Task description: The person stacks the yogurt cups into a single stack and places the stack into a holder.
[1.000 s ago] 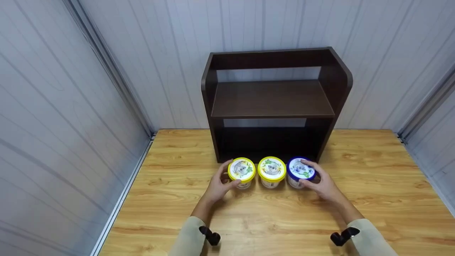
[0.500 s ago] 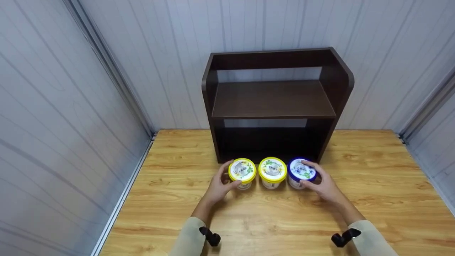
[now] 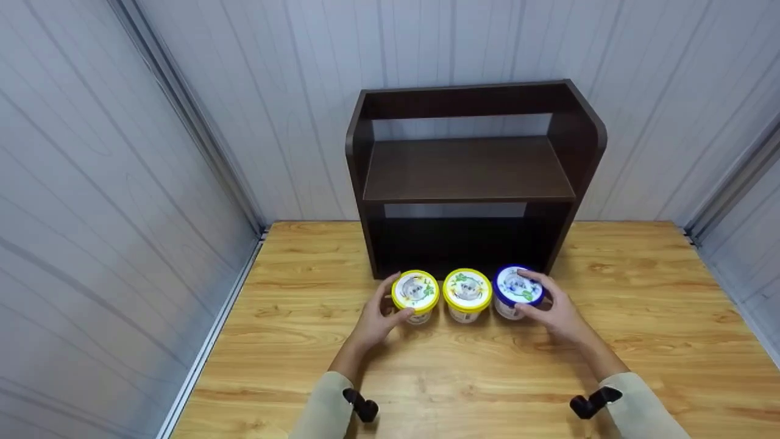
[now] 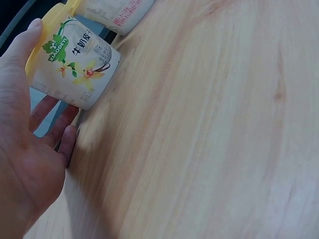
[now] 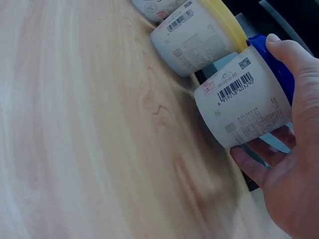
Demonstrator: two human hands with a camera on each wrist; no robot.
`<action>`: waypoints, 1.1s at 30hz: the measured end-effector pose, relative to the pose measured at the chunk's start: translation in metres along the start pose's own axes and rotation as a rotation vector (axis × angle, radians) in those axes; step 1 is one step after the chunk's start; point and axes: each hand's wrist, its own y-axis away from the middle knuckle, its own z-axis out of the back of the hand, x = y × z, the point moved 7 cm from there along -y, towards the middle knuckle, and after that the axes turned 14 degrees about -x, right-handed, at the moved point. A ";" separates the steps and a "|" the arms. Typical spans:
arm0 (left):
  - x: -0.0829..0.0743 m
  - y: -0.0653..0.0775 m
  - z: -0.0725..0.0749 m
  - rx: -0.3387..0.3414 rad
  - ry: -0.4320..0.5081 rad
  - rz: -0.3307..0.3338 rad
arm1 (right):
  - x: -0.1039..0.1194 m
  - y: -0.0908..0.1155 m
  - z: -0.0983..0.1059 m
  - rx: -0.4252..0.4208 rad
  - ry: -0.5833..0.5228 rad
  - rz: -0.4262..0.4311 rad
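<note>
Three white tubs with floral lids stand in a row at the front of the dark brown shelf unit (image 3: 469, 171). My left hand (image 3: 370, 320) grips the left yellow-lidded tub (image 3: 415, 291), thumb on the near side and fingers round the outer side. At the other end, my right hand (image 3: 557, 316) holds the blue-lidded tub (image 3: 510, 285) by its lid rim and side. Between them stands a second yellow-lidded tub (image 3: 467, 290), untouched by either hand. A barcode shows on the blue-lidded tub (image 5: 244, 99) in the right wrist view. Whether its base touches the table cannot be told.
The unit has an upper shelf board (image 3: 469, 167) and a dark lower compartment (image 3: 460, 244) right behind the tubs. It stands on a wood-grain table (image 3: 463, 378). Pale panelled walls (image 3: 292, 110) enclose the back and both sides.
The right hand and the blue-lidded tub have shifted slightly up the head view, away from the person. The left hand and the two yellow-lidded tubs stay practically where they were.
</note>
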 end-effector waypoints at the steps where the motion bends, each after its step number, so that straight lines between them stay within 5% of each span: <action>1: 0.000 0.000 0.001 -0.003 -0.004 0.000 | 0.002 -0.002 0.001 -0.003 -0.002 0.008; 33: 0.000 -0.003 0.002 -0.002 -0.016 0.031 | 0.072 -0.027 0.007 0.009 -0.019 0.156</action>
